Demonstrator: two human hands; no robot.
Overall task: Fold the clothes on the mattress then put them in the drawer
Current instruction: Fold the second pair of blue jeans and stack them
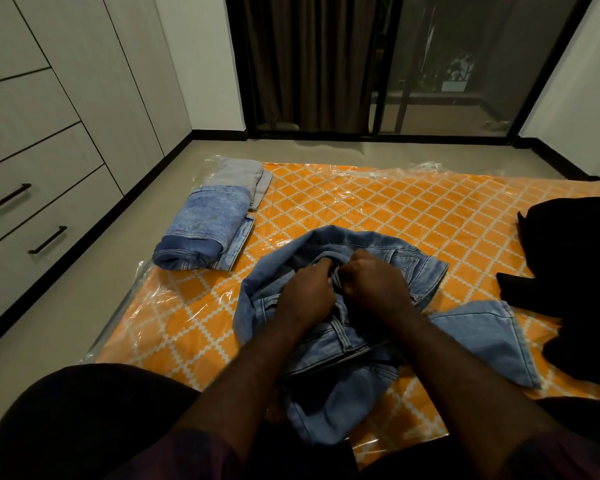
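Head view: both my hands meet, knuckles almost touching, on crumpled blue jeans point(326, 393) lying beneath them on the mattress point(378, 209). My left hand point(307, 292) and right hand point(374, 282) each curl and pinch denim at the waistband point(340, 336); neither is nearer. It runs away from me between my wrists; one leg point(482, 341) fans out beyond my right hand. Knuckles hide what I pinch. Ahead-left of my left hand lie folded jeans point(205, 233); far right, a dark garment point(575, 265) is cut off.
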